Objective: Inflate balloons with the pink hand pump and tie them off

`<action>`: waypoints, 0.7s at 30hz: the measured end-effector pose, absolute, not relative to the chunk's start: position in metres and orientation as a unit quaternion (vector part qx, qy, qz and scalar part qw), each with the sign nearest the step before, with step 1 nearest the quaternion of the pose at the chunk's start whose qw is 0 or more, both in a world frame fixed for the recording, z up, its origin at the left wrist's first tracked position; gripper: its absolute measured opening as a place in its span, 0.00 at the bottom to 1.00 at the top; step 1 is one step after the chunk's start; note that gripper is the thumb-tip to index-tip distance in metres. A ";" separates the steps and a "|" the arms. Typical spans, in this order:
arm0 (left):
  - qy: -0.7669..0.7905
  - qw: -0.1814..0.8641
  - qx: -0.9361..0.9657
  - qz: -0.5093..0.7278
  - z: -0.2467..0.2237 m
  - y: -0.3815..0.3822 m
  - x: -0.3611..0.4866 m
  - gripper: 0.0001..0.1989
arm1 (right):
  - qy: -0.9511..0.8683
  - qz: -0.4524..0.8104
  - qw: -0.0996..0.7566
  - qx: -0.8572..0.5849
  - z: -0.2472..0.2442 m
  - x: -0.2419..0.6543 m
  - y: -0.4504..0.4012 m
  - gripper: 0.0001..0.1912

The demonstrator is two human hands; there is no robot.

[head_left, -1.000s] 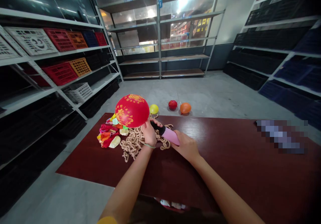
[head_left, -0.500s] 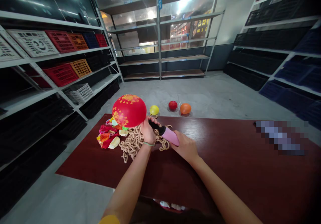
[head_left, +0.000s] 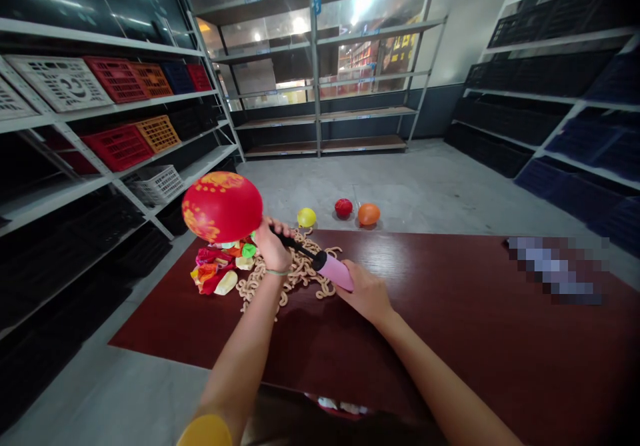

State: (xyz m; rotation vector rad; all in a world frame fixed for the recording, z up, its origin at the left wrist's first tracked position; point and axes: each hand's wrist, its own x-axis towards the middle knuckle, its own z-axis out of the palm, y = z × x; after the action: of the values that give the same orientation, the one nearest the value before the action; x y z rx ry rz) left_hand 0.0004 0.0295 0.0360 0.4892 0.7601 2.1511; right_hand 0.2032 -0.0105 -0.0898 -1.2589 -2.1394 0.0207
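In the head view, a printed red balloon (head_left: 223, 207) was held above the left part of the table (head_left: 425, 326), its near end at the left hand (head_left: 273, 251). The left fingers were wrapped about the black end of a pump (head_left: 337, 273); whether the balloon's neck was pinched there could not be told, being hidden. The pink barrel was enclosed by the right hand (head_left: 367, 293) above the table's middle, with a slim rod bared between the hands. Limp coloured pieces (head_left: 215, 269) and tan curled pieces (head_left: 300, 269) lay on the table's left half, under and beside the left hand. As judged, a straight, even stroke was called for, with both hands lined up so that the rod was not bent. A snug neck was needed, as air could be lost at a slack one, and nails were best kept off the stretched skin.
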 end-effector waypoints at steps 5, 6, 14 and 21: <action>0.299 0.324 0.192 0.877 0.055 0.036 -0.032 0.11 | -0.816 0.031 0.314 -0.484 -0.090 0.200 -0.010 0.24; 0.302 0.330 0.191 0.874 0.053 0.036 -0.028 0.11 | -0.812 0.030 0.320 -0.487 -0.091 0.199 -0.010 0.24; 0.338 0.435 0.233 0.802 -0.005 0.030 0.053 0.11 | -0.792 0.002 0.328 -0.515 -0.094 0.203 -0.010 0.21; 0.346 0.358 0.205 0.843 0.041 0.040 -0.022 0.07 | -0.816 -0.004 0.308 -0.489 -0.092 0.206 -0.011 0.22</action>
State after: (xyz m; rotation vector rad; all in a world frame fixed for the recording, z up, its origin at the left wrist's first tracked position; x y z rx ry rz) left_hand -0.0217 0.0403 0.0410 0.5301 0.8923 2.1737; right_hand 0.2055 -0.0109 -0.0919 -1.2926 -2.1585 -0.0118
